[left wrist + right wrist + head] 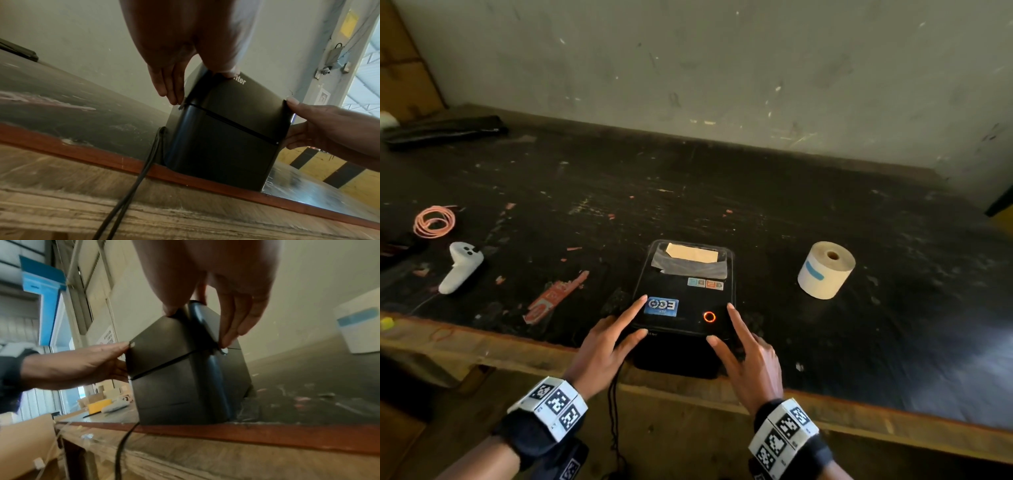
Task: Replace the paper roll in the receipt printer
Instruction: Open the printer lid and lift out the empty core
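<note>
Left hand (pixel 604 346) lies at the near left corner of the receipt printer (pixel 685 301), fingers straight and spread: forefinger on the top face beside the blue sticker (pixel 661 306), thumb at the front top edge, the other fingers down along the left side at the lid seam, as the left wrist view shows. Nothing is gripped, only touched. Right hand (pixel 748 359) mirrors it at the near right corner, fingers likewise straight: forefinger along the right top edge just beside the lit orange ring button (pixel 709 317), thumb on the front edge, remaining fingertips at the side seam near a small pale latch (pixel 224 351). Printer stands at the near edge of the dark worktable (pixel 859 342), lid down, with a black cable (pixel 614 411) hanging over the table edge below it. At the printer's far end a scrap of tan paper (pixel 693 255) lies at the slot. Paper roll (pixel 825 269), with a blue mark on its side, stands on end to the right, well apart from the printer. Left of the printer lie a red torn label (pixel 554 296), a white controller (pixel 460 267) and, beyond it, a coiled pink cord (pixel 434 222). Farthest back, by the wall, lies a flat black case (pixel 445 130).
</note>
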Demonstrator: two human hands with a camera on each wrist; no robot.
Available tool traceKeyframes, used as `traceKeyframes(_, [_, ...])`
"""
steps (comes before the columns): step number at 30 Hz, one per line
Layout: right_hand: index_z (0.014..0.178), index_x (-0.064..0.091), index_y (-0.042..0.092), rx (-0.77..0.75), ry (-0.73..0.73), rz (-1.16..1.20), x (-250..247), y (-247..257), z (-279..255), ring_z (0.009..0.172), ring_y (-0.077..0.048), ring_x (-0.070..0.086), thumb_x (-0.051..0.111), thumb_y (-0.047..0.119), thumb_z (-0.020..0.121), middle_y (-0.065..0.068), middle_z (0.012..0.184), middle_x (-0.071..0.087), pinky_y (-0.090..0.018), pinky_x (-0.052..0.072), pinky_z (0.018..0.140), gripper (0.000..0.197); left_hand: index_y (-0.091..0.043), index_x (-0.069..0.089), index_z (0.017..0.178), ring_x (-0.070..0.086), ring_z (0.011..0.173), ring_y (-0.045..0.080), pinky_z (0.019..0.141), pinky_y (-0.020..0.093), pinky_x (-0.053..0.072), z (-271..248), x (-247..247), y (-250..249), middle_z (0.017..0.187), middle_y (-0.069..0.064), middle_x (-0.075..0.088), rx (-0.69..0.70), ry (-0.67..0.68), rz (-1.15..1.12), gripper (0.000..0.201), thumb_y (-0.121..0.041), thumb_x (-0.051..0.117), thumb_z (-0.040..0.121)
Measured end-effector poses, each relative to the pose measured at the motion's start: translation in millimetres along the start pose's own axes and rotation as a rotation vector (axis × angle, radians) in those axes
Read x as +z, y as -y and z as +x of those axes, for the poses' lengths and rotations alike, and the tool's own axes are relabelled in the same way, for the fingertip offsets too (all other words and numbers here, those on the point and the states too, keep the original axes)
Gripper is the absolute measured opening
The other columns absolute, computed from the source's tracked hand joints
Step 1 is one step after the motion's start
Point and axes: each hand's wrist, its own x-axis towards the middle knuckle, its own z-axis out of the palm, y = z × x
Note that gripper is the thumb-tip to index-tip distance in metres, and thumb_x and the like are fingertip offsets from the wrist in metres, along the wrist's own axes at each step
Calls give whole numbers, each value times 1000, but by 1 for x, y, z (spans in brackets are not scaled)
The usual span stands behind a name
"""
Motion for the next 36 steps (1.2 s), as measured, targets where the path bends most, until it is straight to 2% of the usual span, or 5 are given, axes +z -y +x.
traceKeyframes(5, [142, 19, 45, 8, 3, 53, -7, 4, 6, 105, -14, 61, 25, 84, 72, -1, 120, 65, -40, 52, 92, 80, -51, 16, 138, 35, 127, 6, 99, 12, 30, 0, -7, -9, 145, 0, 35, 36, -32, -29, 58, -60, 39, 85])
traceKeyframes(9, [142, 20, 43, -48, -11, 142, -29, 10, 25, 103, -10, 63, 36, 72, 77, -1, 119, 65, -38, 56, 86, 73, -39, 8, 143, 38, 131, 21, 107, 30, 30, 14, -17, -41, 149, 2, 30, -47, -230, -89, 73, -44, 51, 84])
traceKeyframes(13, [142, 14, 44, -130, -88, 166, -51, 17, 55, 91, -10, 66, 42, 57, 83, -1, 107, 68, -39, 57, 81, 66, -30, 14, 144, 35, 130, 12, 102, 22, 25, 38, -25, -72, 146, 9, 38, -36, -411, -148, 72, -37, 56, 85])
traceKeyframes(31, [144, 21, 36, -277, -27, 196, -71, -3, 172, 119, -10, 50, 51, 32, 93, -2, 131, 56, -30, 45, 98, 59, -38, 23, 140, 28, 136, 5, 114, 39, 25, 154, -27, -69, 150, -9, 32, -40, -337, -280, 66, -53, 54, 84])
traceKeyframes(36, [145, 24, 28, -180, 78, 217, -61, -17, 161, 130, -6, 37, 53, 33, 91, 14, 135, 42, -27, 34, 106, 62, -25, 33, 139, 28, 132, 3, 109, 24, 20, 135, -16, -38, 145, -9, 33, -96, -250, -133, 56, -43, 48, 89])
